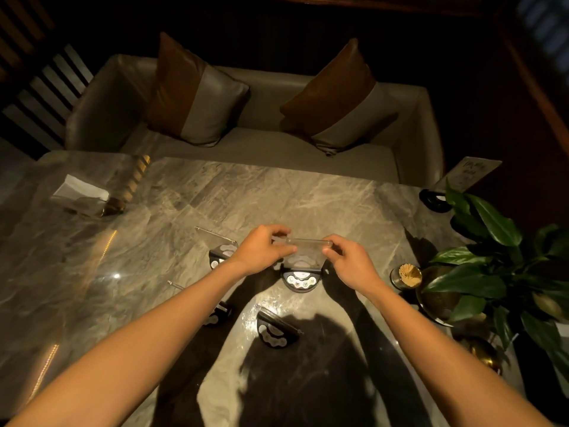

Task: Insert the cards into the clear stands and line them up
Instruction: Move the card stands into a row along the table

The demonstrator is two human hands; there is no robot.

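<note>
Low in the frame, two stands (pixel 275 331) are sitting on the bench (pixel 184 195). At centre, the left hand (pixel 261 251) and right hand (pixel 351 263) are pinching the top corners of a clear stand (pixel 303 257), fingers (pixel 288 249) clenched on it. Seating its card seems underway; next, aligning it with the stand (pixel 221 248) to the left.

Four clear stands on black button bases sit on a marble table (pixel 308 195): one (pixel 300 272) held, three loose (pixel 220 252) (pixel 217 314) (pixel 275 331). Two cushions (pixel 197 90) (pixel 335 97) rest on the sofa (pixel 261 146); one potted plant (pixel 492 266) stands at right.
</note>
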